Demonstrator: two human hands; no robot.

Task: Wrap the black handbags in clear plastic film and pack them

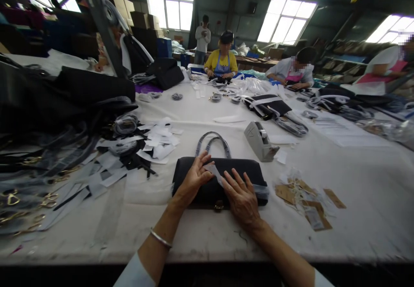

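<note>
A black handbag (247, 166) lies flat on the table before me, its gold clasp (218, 205) towards me. Its handles (223, 142), wrapped in clear film, loop out at the far side. My left hand (193, 178) rests over the bag's left half and pinches the end of a translucent strip (214, 172) between thumb and fingers. Across the bag, my right hand (242, 197) lies flat with fingers spread, its fingertips by the other end of the strip. More translucent wrapping (261, 190) shows beyond the right hand, at the bag's right end.
A grey tape dispenser (257, 140) stands behind the bag. Brown tags (312, 201) lie to the right. White paper pieces (160, 138), black straps and gold hardware (13, 197) cover the left side. Another black bag (270, 106) lies farther back. Several people work around the table.
</note>
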